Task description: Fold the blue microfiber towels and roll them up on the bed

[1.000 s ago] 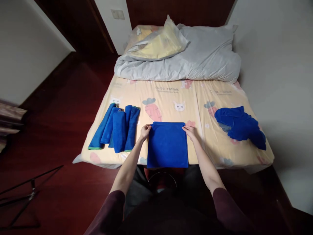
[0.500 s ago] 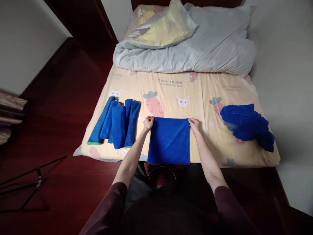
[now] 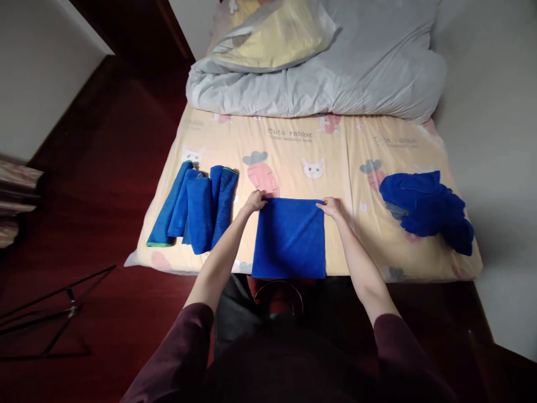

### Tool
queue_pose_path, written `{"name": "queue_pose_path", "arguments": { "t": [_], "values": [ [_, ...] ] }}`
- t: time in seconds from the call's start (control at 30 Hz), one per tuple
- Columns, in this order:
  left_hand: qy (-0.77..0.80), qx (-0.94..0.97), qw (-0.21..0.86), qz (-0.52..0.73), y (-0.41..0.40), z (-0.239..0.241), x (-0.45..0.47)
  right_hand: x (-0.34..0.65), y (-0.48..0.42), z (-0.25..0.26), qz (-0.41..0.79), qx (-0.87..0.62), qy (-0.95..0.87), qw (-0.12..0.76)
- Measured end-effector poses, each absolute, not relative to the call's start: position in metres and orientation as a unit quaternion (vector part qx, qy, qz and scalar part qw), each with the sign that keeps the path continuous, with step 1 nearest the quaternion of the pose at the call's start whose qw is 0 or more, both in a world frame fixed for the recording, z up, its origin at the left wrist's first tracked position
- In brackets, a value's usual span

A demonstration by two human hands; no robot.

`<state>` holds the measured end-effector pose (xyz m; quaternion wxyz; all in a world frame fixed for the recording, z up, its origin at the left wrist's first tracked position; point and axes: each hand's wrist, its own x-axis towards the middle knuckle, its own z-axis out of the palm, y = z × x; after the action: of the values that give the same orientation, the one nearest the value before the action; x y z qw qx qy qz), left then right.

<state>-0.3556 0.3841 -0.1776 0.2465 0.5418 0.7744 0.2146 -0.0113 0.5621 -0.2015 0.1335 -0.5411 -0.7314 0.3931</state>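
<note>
A blue towel (image 3: 290,239) lies flat and squared at the front edge of the bed, its near side reaching the mattress edge. My left hand (image 3: 254,201) pinches its far left corner. At the far right corner, my right hand (image 3: 330,206) has thumb and fingers closed on the cloth. Left of my left arm rest several rolled or folded blue towels (image 3: 199,212), some with green edging. A crumpled heap of blue towels (image 3: 428,204) sits on the right side of the bed, with a bit of grey showing.
The bed has a yellow sheet (image 3: 229,134) printed with carrots and rabbits. A grey quilt (image 3: 356,84) is bunched at the back, with a yellow pillow (image 3: 281,45) on it. A black stand's legs (image 3: 69,308) are on the floor at left. A wall (image 3: 495,168) borders the right.
The view has shifted slightly, tilting down. Both hands still hold the towel's far corners; the right hand's fingers have moved slightly inward over its edge.
</note>
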Motion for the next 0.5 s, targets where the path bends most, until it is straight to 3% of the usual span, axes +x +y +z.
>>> {"name": "queue_pose_path", "arguments": {
  "t": [0.13,0.37,0.5],
  "values": [
    [0.788,0.532,0.237,0.199,0.397,-0.170,-0.372,-0.018,0.572,-0.195,0.372,-0.547,-0.735,0.152],
    [0.834,0.433,0.127,0.319,0.398,-0.150,-0.350,-0.073,0.557,-0.165,0.250,-0.555,-0.762,0.220],
    [0.776,0.528,0.110,0.328,0.376,-0.159,-0.292,-0.091,0.488,-0.159,0.170,-0.431,-0.860,0.213]
  ]
}}
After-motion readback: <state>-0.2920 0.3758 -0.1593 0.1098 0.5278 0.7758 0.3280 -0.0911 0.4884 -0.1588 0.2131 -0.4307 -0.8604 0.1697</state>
